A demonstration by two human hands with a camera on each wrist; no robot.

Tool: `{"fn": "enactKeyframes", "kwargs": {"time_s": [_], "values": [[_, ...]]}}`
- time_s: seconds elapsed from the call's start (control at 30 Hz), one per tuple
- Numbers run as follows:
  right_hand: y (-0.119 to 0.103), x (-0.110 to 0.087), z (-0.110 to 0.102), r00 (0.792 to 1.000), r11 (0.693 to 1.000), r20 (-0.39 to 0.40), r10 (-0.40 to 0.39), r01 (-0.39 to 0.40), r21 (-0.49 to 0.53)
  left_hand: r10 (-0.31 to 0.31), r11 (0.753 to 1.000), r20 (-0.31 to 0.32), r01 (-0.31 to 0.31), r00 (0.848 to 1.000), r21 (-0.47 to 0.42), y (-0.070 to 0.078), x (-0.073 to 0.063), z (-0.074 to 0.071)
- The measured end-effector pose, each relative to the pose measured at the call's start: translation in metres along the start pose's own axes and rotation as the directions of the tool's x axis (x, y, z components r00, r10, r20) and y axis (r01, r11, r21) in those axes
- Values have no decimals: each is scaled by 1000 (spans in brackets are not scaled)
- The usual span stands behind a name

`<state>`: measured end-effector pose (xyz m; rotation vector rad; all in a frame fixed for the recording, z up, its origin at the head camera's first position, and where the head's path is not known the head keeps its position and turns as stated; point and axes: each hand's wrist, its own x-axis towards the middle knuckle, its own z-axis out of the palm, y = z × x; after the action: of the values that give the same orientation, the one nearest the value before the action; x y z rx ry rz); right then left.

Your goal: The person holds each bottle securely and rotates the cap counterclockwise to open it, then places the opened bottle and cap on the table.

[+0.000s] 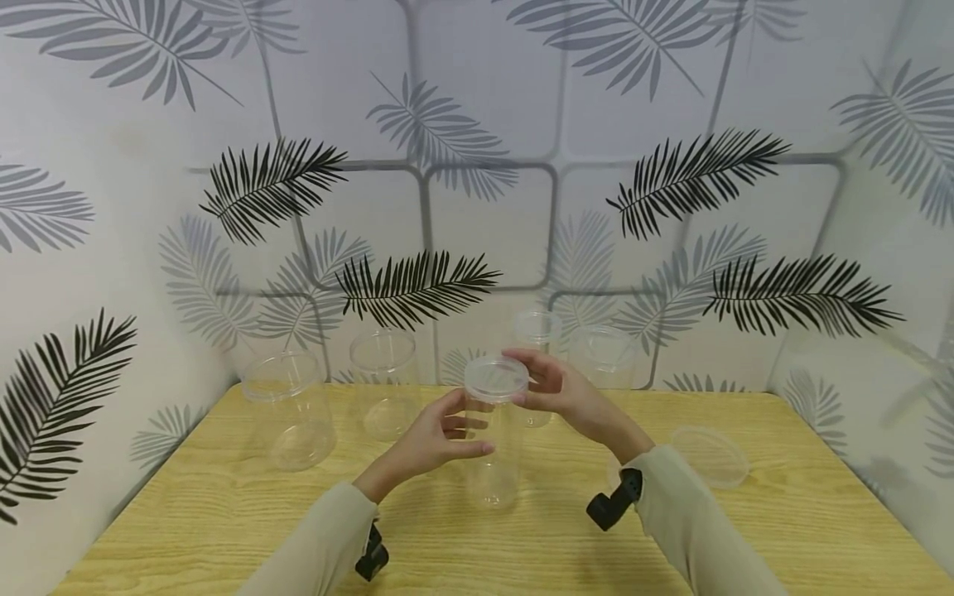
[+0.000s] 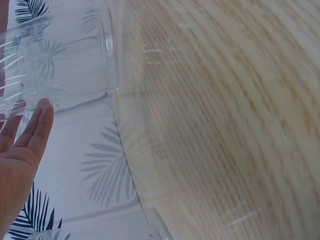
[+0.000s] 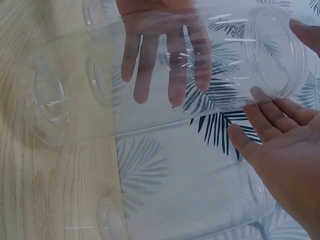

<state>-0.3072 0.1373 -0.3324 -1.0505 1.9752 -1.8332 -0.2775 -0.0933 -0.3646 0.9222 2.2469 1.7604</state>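
A tall clear plastic jar stands upright at the middle of the table, with a clear round lid on top. My left hand is at the jar's left side, thumb in front and fingers behind. Through the clear wall, the right wrist view shows the left fingers straight and spread; whether they press on the jar is hard to tell. My right hand holds the lid's edge between thumb and fingers. In the right wrist view the right fingertips touch near the rim.
Two open clear jars stand at the back left. More clear jars stand behind the right hand, partly hidden. A clear flat disc lies on the wooden table at the right. A patterned wall borders the table's back.
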Motion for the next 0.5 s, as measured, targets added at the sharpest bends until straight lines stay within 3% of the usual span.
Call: {"fn": "enactKeyframes", "kwargs": {"time_s": [0.1,0.2,0.33,0.5], "values": [[-1,-3,4,999,1000,-49,-7,6,-25,-2,1000,-11,2,1000,-2,0,0,0],[-1,-6,12,988,994,-150,-25,9,-106,-2,1000,-26,2,1000,8,0,-1,0],[-1,-7,23,956,979,-287,-54,-5,-203,7,1000,-44,-6,999,25,1,-1,-1],[-2,-6,33,918,964,-388,-78,-30,-265,12,999,-59,-10,998,31,2,-1,0]]}}
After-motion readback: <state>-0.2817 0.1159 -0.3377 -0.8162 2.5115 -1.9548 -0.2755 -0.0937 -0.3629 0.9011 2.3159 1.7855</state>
